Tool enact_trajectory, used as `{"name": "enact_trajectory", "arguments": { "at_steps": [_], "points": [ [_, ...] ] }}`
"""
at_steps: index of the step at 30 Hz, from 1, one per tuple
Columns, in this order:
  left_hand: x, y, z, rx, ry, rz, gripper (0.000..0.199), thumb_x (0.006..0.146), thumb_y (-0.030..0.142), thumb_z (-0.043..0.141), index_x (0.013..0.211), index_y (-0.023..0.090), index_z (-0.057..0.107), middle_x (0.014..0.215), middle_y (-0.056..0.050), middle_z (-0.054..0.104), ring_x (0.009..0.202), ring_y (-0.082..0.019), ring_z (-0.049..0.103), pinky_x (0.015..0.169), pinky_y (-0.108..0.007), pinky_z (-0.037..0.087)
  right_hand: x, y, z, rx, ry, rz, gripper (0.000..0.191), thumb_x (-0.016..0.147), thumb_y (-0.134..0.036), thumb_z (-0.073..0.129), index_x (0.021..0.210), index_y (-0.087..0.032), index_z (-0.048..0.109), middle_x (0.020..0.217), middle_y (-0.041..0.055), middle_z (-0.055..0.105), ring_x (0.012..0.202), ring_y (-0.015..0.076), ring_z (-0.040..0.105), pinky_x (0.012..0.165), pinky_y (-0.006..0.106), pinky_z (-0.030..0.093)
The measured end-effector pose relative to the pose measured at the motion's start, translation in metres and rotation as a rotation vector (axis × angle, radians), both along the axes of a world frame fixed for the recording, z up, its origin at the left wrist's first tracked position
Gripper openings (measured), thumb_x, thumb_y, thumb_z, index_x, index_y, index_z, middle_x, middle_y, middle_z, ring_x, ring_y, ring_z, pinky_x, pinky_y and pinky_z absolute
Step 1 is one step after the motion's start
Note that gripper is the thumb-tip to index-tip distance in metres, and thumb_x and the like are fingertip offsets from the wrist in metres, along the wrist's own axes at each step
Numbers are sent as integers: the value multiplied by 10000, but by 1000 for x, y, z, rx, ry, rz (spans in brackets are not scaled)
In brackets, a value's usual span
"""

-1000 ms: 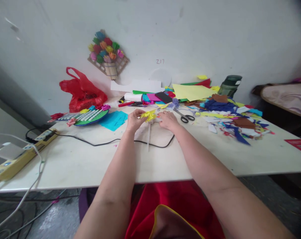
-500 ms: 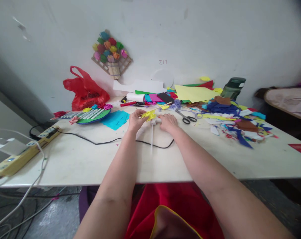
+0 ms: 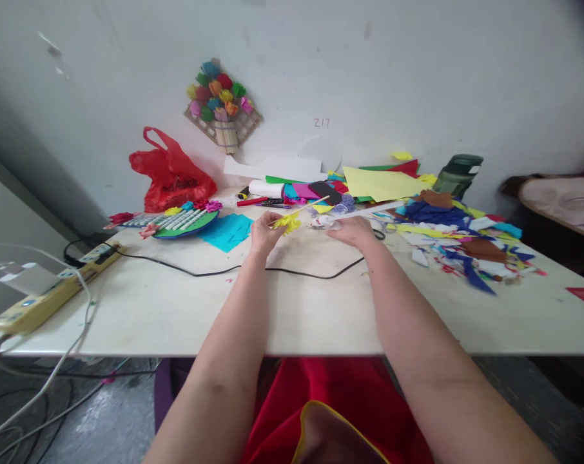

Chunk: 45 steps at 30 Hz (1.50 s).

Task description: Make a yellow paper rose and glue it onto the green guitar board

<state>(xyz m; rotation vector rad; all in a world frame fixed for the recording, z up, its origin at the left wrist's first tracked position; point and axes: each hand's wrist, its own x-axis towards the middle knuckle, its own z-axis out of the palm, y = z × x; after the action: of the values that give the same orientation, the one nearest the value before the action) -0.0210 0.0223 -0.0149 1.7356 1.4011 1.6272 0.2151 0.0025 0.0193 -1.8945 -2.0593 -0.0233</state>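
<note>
Pinched in the fingers of my left hand [image 3: 264, 234] is a yellow paper flower [image 3: 288, 223] on a thin wooden stick [image 3: 314, 203], which points up to the right. My right hand [image 3: 354, 232] is closed around a white hot glue gun [image 3: 325, 222], just right of the flower and apart from it. A long whitish glue stick [image 3: 381, 209] juts from the gun toward the right. The gun's black cord [image 3: 195, 275] runs across the table. My right hand hides most of the scissors; a black handle loop [image 3: 379, 235] shows beside it.
Paper scraps [image 3: 466, 225] lie heaped at the right, near a dark green bottle [image 3: 459, 175]. A phone [image 3: 325, 192] rests among coloured sheets at the back. To the left are blue paper [image 3: 227, 232], a decorated round board [image 3: 195, 223], a red bag [image 3: 176, 177] and a power strip [image 3: 55, 293].
My right hand has moved right, away from the flower, and turned the glue gun so its glue stick points right instead of toward me. My left hand still holds the flower in about the same place.
</note>
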Motion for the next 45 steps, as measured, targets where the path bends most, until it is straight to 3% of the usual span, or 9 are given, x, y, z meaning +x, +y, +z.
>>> {"name": "enact_trajectory", "arguments": {
  "at_steps": [3, 5, 8, 11, 15, 27, 35, 45],
  "points": [
    [-1, -1, 1, -14, 5, 20, 221, 590, 199, 696, 803, 171, 644, 812, -38, 702, 802, -185, 661, 823, -329, 505, 15, 5, -2, -11, 150, 80, 335, 669, -442, 636, 884, -197, 710, 911, 82, 711, 864, 268, 636, 723, 338, 482],
    [0, -3, 3, -29, -1, 31, 213, 589, 185, 693, 795, 173, 640, 816, -38, 704, 806, -185, 662, 824, -329, 505, 21, 5, -3, -57, 343, 159, 298, 651, -399, 658, 832, -165, 696, 757, 66, 697, 688, 205, 624, 604, 290, 478],
    [1, -6, 6, -45, -1, 25, 196, 590, 163, 686, 777, 175, 630, 828, -39, 708, 813, -187, 664, 816, -325, 507, 21, 1, -2, -128, 615, 230, 266, 623, -395, 677, 697, -141, 647, 606, 45, 640, 471, 120, 507, 442, 248, 413],
    [2, -7, 6, -44, 22, 19, 190, 596, 156, 682, 778, 173, 628, 841, -47, 711, 809, -185, 662, 817, -325, 506, 14, -4, 0, -102, 811, 322, 272, 570, -377, 716, 653, -136, 619, 582, 31, 620, 435, 83, 446, 392, 223, 365],
    [1, -6, 1, -21, 76, 0, 185, 615, 183, 682, 793, 181, 631, 842, -39, 711, 798, -183, 660, 812, -327, 506, 7, -7, 2, -95, 917, 361, 301, 524, -352, 747, 675, -119, 630, 608, 24, 620, 435, 67, 424, 374, 213, 337],
    [7, -20, 8, -41, 119, -22, 176, 622, 170, 670, 793, 192, 632, 861, -29, 718, 817, -172, 659, 804, -302, 512, -4, -11, 7, -66, 824, 317, 375, 533, -425, 736, 732, -119, 649, 536, -5, 559, 444, 96, 443, 396, 235, 348],
    [8, -22, 11, -58, 147, -24, 179, 621, 182, 674, 795, 195, 632, 856, -30, 716, 827, -182, 659, 825, -316, 508, -2, 3, -3, 34, 699, 377, 418, 593, -432, 721, 896, -145, 695, 853, 66, 708, 781, 218, 645, 695, 317, 497],
    [8, -21, 9, -45, 144, -33, 182, 622, 194, 691, 795, 198, 633, 848, -37, 716, 829, -195, 657, 807, -325, 504, -2, 4, -4, 71, 544, 292, 392, 632, -428, 704, 918, -161, 704, 922, 86, 723, 858, 252, 665, 753, 348, 511]
  ]
}}
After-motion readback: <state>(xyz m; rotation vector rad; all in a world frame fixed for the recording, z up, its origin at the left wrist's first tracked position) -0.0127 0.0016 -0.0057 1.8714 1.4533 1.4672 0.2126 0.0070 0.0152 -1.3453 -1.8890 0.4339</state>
